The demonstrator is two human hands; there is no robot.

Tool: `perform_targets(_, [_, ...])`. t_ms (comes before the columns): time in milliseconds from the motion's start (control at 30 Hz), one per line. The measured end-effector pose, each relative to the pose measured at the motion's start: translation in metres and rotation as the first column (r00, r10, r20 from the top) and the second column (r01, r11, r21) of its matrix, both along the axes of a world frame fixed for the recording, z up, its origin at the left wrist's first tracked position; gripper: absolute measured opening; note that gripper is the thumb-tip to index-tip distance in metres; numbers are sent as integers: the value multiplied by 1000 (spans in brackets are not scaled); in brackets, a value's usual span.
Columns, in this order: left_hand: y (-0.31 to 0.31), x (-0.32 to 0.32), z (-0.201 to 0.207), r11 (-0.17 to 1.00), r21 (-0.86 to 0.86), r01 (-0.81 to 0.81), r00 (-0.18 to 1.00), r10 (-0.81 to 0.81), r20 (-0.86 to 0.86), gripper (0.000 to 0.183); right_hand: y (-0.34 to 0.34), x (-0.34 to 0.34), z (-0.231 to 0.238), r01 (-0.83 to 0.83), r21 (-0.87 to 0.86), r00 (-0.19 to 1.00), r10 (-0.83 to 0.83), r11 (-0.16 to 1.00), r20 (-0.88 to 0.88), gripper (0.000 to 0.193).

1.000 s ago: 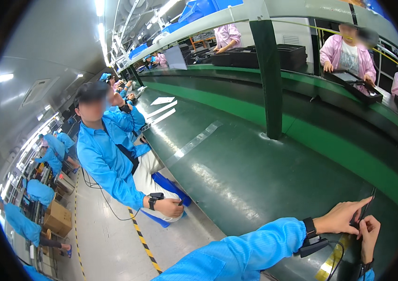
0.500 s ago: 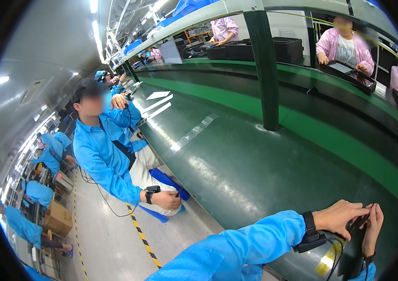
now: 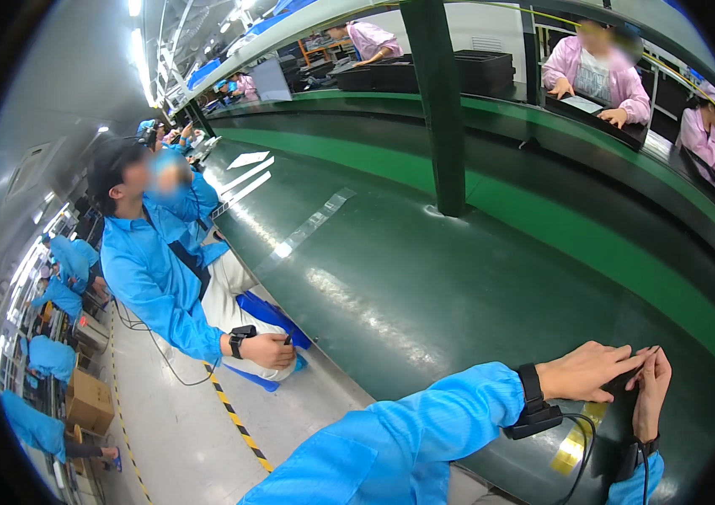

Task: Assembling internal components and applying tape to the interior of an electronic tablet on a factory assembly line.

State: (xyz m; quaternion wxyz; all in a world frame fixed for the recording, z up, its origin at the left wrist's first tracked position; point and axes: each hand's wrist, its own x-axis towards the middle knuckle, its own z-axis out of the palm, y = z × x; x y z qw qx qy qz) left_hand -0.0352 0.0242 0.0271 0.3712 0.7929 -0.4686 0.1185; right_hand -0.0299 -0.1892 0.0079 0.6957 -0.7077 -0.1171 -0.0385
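Observation:
At the lower right, over the green tabletop, my two hands meet at the fingertips. My left hand reaches across with its fingers stretched out and its thumb apart, its fingertips touching those of my right hand. My right hand points upward with its fingers bent together. A small dark patch shows between the hands; what it is, and whether my right fingers grip it, is mostly hidden. Each wrist has a black strap with a dark box, and cables hang from them.
Yellow tape lies beside my left wrist; clear tape crosses the table farther left. A green post rises from the table. A person in blue sits at my left. Across the bench, people in pink work near black bins.
The whole view has shifted, so the scene sits farther left. My left thumb and fingers have spread, and the dark thing between my hands shows less. The seated person's raised hand is less visible.

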Motion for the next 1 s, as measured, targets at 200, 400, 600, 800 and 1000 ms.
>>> perform_targets(200, [-6,-1,-13,999,-38,9,1000,-8,23,89,3,-4,0,17,-14,1000,-17,1000,-6,34])
perform_targets(400, [-9,-4,-1,996,-86,1,998,-5,-56,90,-8,-2,-5,5,-19,1000,-5,1000,-4,36])
perform_targets(600, [-2,-1,5,996,-91,14,992,-26,-125,78,-4,-1,-10,-38,-30,999,39,999,30,42])
perform_targets(800, [2,-1,10,992,-123,19,984,-40,-171,64,-1,-2,-4,-75,-73,997,76,995,13,41])
perform_targets(1000, [-3,0,12,973,-228,41,986,-77,-149,61,-11,3,-12,-154,-73,986,158,985,58,45])
